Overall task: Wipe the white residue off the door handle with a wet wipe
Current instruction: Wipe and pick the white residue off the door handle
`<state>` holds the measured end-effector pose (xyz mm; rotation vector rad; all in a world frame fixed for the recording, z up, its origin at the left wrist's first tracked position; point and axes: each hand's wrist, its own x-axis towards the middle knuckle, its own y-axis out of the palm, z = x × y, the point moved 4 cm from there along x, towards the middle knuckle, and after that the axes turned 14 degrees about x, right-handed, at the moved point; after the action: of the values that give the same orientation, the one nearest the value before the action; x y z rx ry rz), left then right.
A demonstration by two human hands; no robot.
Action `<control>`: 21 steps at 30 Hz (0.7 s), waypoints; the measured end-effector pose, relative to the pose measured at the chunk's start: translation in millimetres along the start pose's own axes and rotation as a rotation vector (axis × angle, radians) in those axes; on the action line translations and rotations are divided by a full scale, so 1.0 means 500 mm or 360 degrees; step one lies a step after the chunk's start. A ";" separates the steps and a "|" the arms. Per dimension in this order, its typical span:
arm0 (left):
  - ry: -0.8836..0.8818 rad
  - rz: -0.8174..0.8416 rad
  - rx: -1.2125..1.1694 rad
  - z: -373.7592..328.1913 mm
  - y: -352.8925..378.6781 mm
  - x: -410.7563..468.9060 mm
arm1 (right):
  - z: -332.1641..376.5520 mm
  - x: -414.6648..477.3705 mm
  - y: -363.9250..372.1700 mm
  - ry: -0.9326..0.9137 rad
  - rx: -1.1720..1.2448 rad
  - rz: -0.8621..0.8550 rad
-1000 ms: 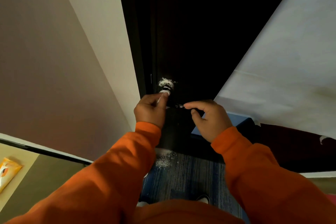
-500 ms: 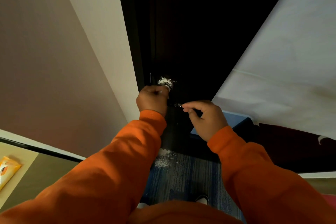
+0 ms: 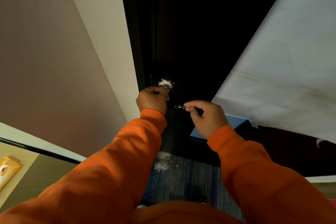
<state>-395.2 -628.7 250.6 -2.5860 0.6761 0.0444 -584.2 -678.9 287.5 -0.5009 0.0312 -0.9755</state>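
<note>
On the dark door (image 3: 190, 42), the metal door handle (image 3: 177, 106) has its round base (image 3: 164, 82) smeared with white residue. My left hand (image 3: 152, 101) is curled into a fist pressed against the lower edge of that base. It is closed on the wet wipe, which is almost entirely hidden inside the fingers. To the right, my right hand (image 3: 205, 114) pinches the shiny tip of the lever between thumb and forefinger. Both arms wear orange sleeves.
White powder (image 3: 161, 163) lies on the blue carpet at the foot of the door. A beige wall (image 3: 63, 60) runs along the left, a white sheet (image 3: 281, 69) hangs at the right above a blue box (image 3: 236, 125). An orange packet (image 3: 7, 171) lies on a surface at lower left.
My left hand has moved up from below the base and closed into a fist against the residue, hiding the wipe. My right hand has stayed on the lever tip.
</note>
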 end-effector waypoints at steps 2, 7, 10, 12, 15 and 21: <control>0.0145 -0.0030 0.0164 -0.007 0.005 -0.008 | 0.002 0.001 -0.001 0.0001 -0.0006 0.0006; -0.0491 0.0208 -0.0436 0.009 0.011 -0.012 | 0.002 0.003 -0.004 0.0030 -0.0005 -0.0011; -0.0932 0.0508 -0.0965 0.015 0.030 -0.015 | 0.003 0.004 0.000 0.0066 -0.0005 -0.0014; -0.0978 0.0515 -0.0941 0.014 0.040 -0.005 | 0.001 0.005 0.002 0.0088 0.0004 -0.0017; -0.0457 0.0264 -0.0318 0.003 0.014 0.005 | 0.002 0.006 0.003 0.0109 0.0030 -0.0037; 0.0084 0.0030 0.0077 -0.001 0.013 -0.003 | 0.005 0.002 -0.003 0.0153 0.0045 -0.0028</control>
<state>-399.6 -633.0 248.4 -2.5423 0.7117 -0.0344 -584.0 -679.5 290.3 -0.4286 0.0990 -1.0155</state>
